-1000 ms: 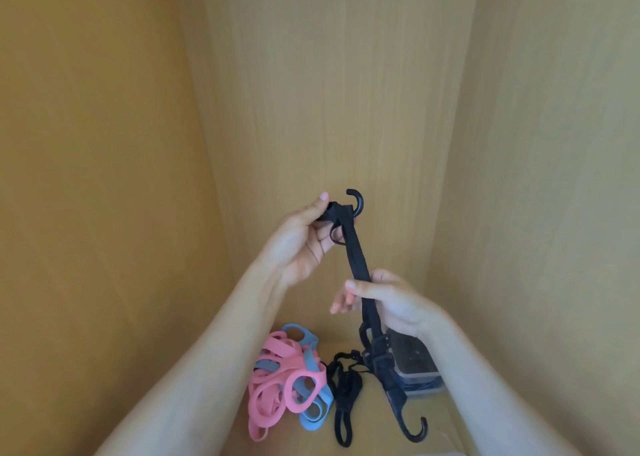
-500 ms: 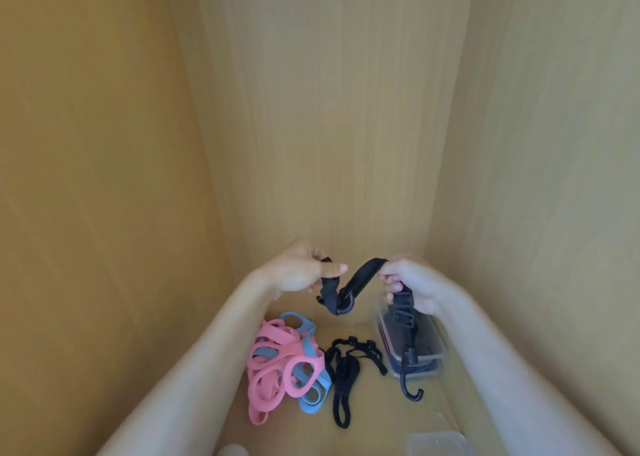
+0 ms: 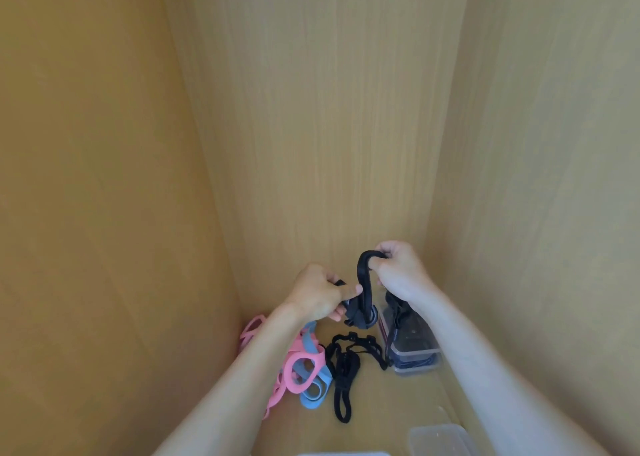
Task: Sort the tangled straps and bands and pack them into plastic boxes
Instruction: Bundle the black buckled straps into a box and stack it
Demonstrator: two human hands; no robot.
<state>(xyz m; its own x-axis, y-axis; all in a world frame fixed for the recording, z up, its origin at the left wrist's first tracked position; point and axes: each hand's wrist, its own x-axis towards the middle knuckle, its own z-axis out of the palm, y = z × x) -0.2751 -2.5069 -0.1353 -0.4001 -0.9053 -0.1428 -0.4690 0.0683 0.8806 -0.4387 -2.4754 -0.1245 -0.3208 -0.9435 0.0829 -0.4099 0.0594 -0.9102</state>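
Note:
I hold a black strap with hooks (image 3: 364,284) between both hands above the shelf floor. My left hand (image 3: 317,294) grips its bunched lower end, thumb pressed on the folds. My right hand (image 3: 398,270) pinches the strap's upper bend, which arches over. Below the right wrist a clear plastic box (image 3: 414,350) holds dark straps. A tangle of pink bands (image 3: 298,365) and blue bands (image 3: 313,391) lies at the left, partly hidden by my left forearm. Another black strap (image 3: 344,374) lies loose between the bands and the box.
Wooden walls close in at the left (image 3: 104,213), back (image 3: 311,126) and right (image 3: 536,213). A second clear plastic box (image 3: 438,438) sits at the bottom edge, near my right forearm. A pale object (image 3: 343,453) peeks in at the bottom.
The strap hung long from my raised left hand a second ago. Both hands have dropped and come together, and the strap is now folded into a short bundle between them.

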